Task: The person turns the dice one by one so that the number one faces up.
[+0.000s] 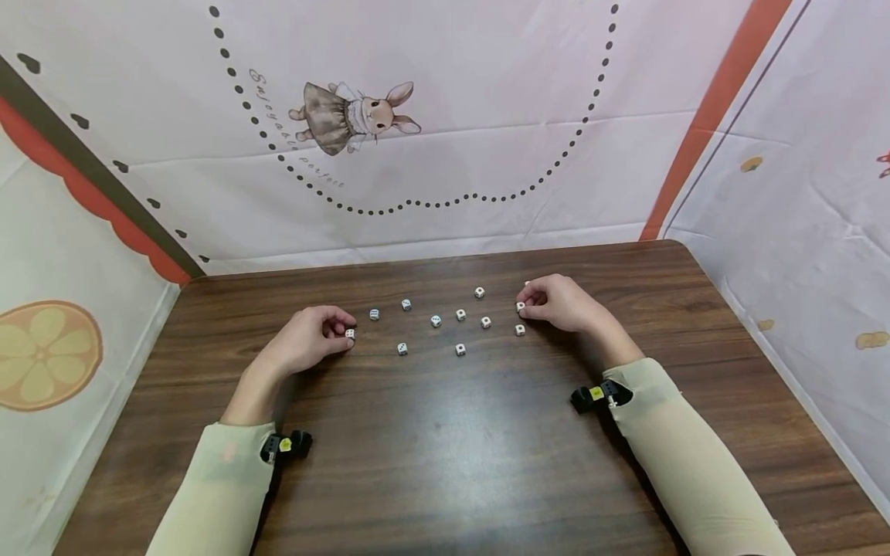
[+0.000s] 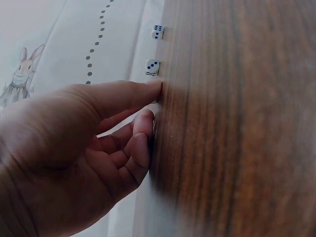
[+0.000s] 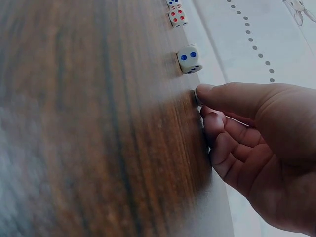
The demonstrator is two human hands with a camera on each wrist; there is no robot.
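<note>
At the left of a spread of small white dice, the left hand [image 1: 313, 337] pinches a die [image 1: 350, 333] between thumb and fingertips, close on the tabletop. On the opposite side, the right hand [image 1: 562, 303] pinches another die [image 1: 520, 306] at its fingertips. Just below that hand lies a die [image 1: 520, 330], and one more die [image 1: 528, 283] peeks out behind it. In the left wrist view, the thumb hides the pinched die; a die with blue pips [image 2: 152, 67] sits beyond. The right wrist view shows a blue-pipped die [image 3: 189, 59] near the thumb and a red-pipped die [image 3: 177, 17] farther off.
Several more dice lie scattered between the hands, among them a near die [image 1: 460, 350], a far die [image 1: 480, 293] and a left die [image 1: 402, 349]. The brown wooden table [image 1: 431, 463] meets a printed cloth backdrop [image 1: 473, 170] at its far edge.
</note>
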